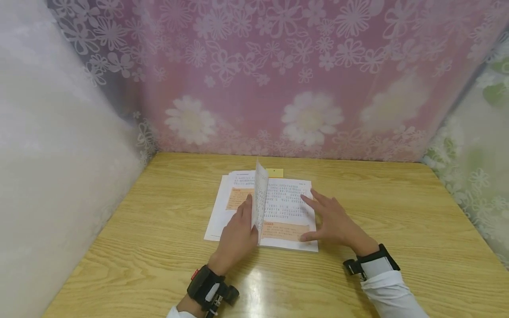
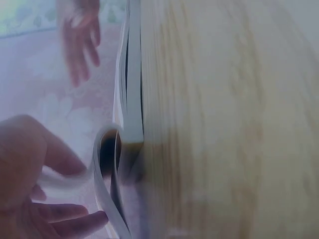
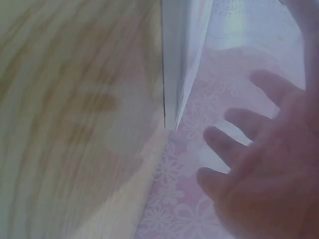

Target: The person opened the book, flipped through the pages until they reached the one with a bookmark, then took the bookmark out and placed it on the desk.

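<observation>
An open book (image 1: 288,203) lies on the table, with printed text and orange boxes on its pages. One page (image 1: 260,194) stands nearly upright near the middle of the book. My left hand (image 1: 238,234) pinches this page low on its side, with the thumb to its right and the fingers to its left. The left wrist view shows the paper curving beside the thumb and fingers (image 2: 79,224). My right hand (image 1: 334,218) hovers by the right edge of the book, its fingers and thumb spread apart. Nothing is in its grasp in the right wrist view.
A yellow tab (image 1: 275,172) sticks out past the top edge of the book. The wood-grain table (image 1: 159,212) stretches out on both sides. Behind it hangs a pink floral curtain (image 1: 250,97), and pale sheets stand at the left and right.
</observation>
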Demonstrator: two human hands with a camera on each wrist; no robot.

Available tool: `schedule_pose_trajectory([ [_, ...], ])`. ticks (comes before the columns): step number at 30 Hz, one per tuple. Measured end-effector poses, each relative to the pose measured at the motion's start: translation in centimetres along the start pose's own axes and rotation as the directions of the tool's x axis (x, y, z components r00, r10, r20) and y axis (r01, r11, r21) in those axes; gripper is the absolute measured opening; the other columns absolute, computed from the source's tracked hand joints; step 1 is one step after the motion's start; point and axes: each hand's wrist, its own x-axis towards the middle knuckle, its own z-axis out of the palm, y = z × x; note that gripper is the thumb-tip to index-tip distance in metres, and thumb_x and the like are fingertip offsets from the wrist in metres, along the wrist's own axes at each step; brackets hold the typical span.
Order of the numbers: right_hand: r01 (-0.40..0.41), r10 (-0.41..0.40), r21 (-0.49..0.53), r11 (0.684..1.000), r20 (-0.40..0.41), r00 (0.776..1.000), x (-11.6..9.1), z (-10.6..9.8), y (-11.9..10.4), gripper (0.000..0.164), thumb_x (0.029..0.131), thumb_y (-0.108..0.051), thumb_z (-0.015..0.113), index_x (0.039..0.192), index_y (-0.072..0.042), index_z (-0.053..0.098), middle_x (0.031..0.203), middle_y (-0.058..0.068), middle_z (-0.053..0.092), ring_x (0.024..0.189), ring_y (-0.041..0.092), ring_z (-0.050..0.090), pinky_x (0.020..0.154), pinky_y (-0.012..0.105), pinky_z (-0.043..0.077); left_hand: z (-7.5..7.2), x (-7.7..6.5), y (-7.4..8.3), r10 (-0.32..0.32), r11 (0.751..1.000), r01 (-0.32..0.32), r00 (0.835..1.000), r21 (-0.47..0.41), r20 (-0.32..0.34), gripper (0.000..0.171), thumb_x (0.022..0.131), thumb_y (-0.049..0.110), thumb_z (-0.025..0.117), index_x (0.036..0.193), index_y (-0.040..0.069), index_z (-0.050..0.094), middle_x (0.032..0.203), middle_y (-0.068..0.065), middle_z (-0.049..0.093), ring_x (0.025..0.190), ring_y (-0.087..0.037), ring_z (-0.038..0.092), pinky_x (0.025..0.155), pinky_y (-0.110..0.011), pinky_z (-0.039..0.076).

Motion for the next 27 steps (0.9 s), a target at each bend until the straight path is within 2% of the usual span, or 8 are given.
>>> schedule_pose_trajectory([
  [4,-0.001,0.002,-0.018,1.000,0.070,0.998,-0.4,0.5,0.4,0.110,0.053,-0.079,0.059,0.142,-0.020,0.030,0.149,0.019,0.020,0.133,0.038,0.018,0.102,0.066,0.010,0.0,0.0,-1.0,-0.025,1.000,0.025,0.999,0.000,-0.044,0.080,0.081,0.006,0.052,0.145,0.009,0.005,0.139,-0.018,0.037,0.102,-0.023,0.052,0.079,-0.037,0.048],
  [8,0.014,-0.013,-0.004,1.000,0.107,0.994,-0.7,0.7,0.6,0.108,0.055,-0.074,0.064,0.142,-0.019,0.030,0.150,0.018,0.020,0.133,0.040,0.017,0.101,0.066,0.010,0.0,0.1,-1.8,-0.062,0.998,0.063,0.996,0.009,-0.057,0.076,0.083,0.006,0.053,0.144,0.004,0.007,0.141,-0.021,0.032,0.109,-0.028,0.051,0.086,-0.040,0.046],
  [13,0.034,-0.037,0.022,0.999,0.133,0.990,-0.7,0.9,1.0,0.108,0.056,-0.070,0.067,0.143,-0.018,0.028,0.150,0.018,0.019,0.134,0.041,0.014,0.101,0.066,0.010,-0.3,0.1,-2.3,-0.131,0.991,0.130,0.990,-0.020,-0.052,0.088,0.079,0.003,0.056,0.145,0.007,-0.003,0.147,-0.027,0.017,0.100,-0.031,0.053,0.076,-0.040,0.049],
  [15,0.039,-0.042,0.024,0.999,0.140,0.989,-0.6,1.0,1.2,0.109,0.056,-0.070,0.066,0.143,-0.019,0.027,0.150,0.017,0.019,0.134,0.041,0.014,0.101,0.066,0.010,-0.4,0.1,-2.5,-0.137,0.990,0.138,0.988,0.007,-0.074,0.093,0.077,0.003,0.058,0.145,0.011,-0.003,0.148,-0.028,0.011,0.109,-0.036,0.047,0.076,-0.042,0.049],
  [17,0.046,-0.048,0.023,0.999,0.149,0.988,-0.6,1.1,1.4,0.109,0.056,-0.071,0.065,0.143,-0.019,0.026,0.150,0.017,0.018,0.134,0.041,0.013,0.101,0.066,0.010,-0.5,0.1,-2.6,-0.118,0.989,0.127,0.987,0.077,-0.112,0.094,0.074,0.005,0.062,0.146,0.013,0.002,0.148,-0.029,0.009,0.124,-0.042,0.033,0.088,-0.050,0.043],
  [21,0.060,-0.065,0.033,0.998,0.162,0.985,-0.4,1.2,1.6,0.108,0.057,-0.069,0.066,0.143,-0.018,0.026,0.151,0.016,0.019,0.134,0.041,0.012,0.101,0.067,0.009,-0.5,0.2,-2.8,-0.024,0.982,0.048,0.991,0.183,-0.129,0.093,0.072,0.006,0.065,0.146,0.018,0.011,0.150,-0.025,0.005,0.135,-0.041,0.005,0.102,-0.061,0.020],
  [23,0.069,-0.075,0.042,0.997,0.167,0.983,-0.3,1.2,1.6,0.107,0.057,-0.067,0.067,0.143,-0.017,0.026,0.150,0.015,0.020,0.134,0.041,0.011,0.101,0.067,0.008,-0.4,0.2,-2.9,0.037,0.991,-0.024,0.995,0.133,-0.091,0.090,0.073,0.001,0.062,0.146,0.020,0.013,0.151,-0.022,0.002,0.137,-0.036,0.003,0.106,-0.057,0.016],
  [27,0.073,-0.083,0.066,0.995,0.172,0.982,-0.2,1.1,1.6,0.106,0.058,-0.064,0.069,0.142,-0.017,0.028,0.150,0.013,0.022,0.135,0.041,0.009,0.102,0.066,0.006,-0.3,0.2,-3.0,0.169,0.985,-0.170,0.985,0.013,0.034,0.076,0.083,-0.003,0.051,0.146,0.020,0.016,0.153,-0.016,0.008,0.137,-0.026,0.011,0.107,-0.044,0.024],
])
